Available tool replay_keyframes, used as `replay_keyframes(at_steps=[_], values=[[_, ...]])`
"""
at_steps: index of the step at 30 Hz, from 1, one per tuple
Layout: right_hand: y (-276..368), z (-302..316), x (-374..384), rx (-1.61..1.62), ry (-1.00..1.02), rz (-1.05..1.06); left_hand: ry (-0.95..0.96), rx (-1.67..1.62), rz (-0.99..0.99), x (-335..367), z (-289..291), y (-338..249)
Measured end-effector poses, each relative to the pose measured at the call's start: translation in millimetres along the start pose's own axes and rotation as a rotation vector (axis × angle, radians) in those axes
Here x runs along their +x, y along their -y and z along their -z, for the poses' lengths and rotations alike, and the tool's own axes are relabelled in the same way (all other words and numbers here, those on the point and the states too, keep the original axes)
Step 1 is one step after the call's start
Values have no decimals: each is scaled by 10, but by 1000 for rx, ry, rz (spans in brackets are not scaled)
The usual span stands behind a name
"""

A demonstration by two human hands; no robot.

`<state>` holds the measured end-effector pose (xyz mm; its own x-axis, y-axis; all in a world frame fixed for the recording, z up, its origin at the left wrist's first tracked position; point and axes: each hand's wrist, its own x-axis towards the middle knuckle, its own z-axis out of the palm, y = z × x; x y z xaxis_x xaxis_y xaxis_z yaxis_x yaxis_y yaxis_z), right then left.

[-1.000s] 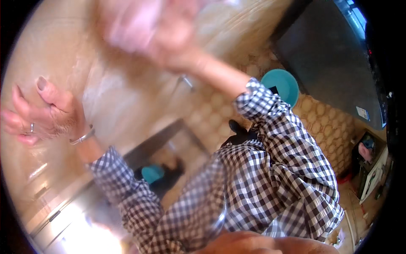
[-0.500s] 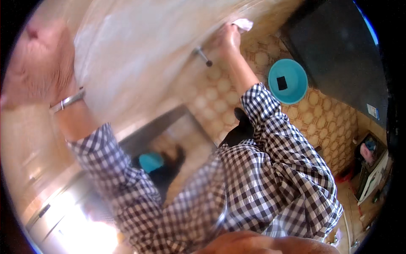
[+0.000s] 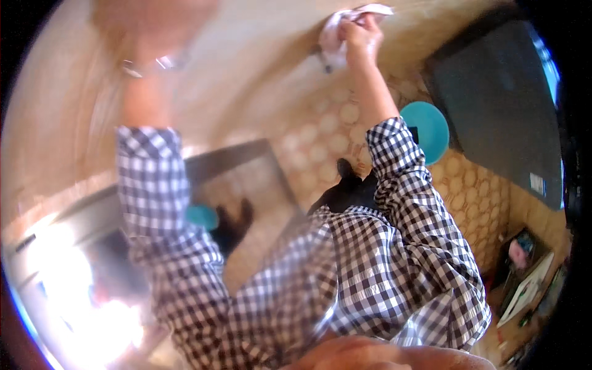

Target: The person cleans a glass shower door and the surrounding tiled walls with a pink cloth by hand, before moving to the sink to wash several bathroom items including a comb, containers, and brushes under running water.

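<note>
My right hand is closed on a pale pinkish-white cloth, part of which spreads against a light, glossy upright surface. A small dark-tipped fitting sticks out just below the cloth, partly covered by it. Smeared by motion, my left hand is raised in front of the same surface at the upper left, and its fingers cannot be made out. A metal band circles that wrist. Both forearms come out of black-and-white checked sleeves.
A teal basin with a dark square patch stands on the patterned floor, partly behind my right sleeve. Beyond it is a large dark panel. At lower right is a box with a pink item. Bright glare fills the lower left.
My right hand has moved slightly right and the cloth has spread out, now beside the fitting. My left hand has swung up and to the right. The view has shifted a little.
</note>
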<state>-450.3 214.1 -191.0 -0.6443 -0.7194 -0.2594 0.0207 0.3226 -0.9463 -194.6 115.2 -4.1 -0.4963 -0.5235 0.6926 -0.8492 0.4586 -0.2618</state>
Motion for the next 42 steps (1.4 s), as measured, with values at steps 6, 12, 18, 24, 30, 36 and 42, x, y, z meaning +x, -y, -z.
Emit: replay_keyframes(at_steps=[6, 12, 18, 24, 30, 36, 42], values=[[210, 52, -131, -237, -155, 145, 426, -732, 573, -1604, 822, -659], [-9, 68, -243, -265, -298, 15, 689, -583, 1189, -2863, 1808, -928], [-374, -91, 74, 456, -14, -610, 636, -342, 1154, -2768, 1847, -500], [-143, -262, 80, 559, 149, -579, 480, -163, 992, -2767, 1948, -163], [714, 906, 61, 980, 71, -411, 393, 154, 757, -2967, 2209, 168], [848, 623, -79, 722, -97, -343, 200, 368, 516, -2594, 2105, 472], [-81, 601, 441, 657, -66, -580, 294, 395, 555, -2753, 1917, 605]])
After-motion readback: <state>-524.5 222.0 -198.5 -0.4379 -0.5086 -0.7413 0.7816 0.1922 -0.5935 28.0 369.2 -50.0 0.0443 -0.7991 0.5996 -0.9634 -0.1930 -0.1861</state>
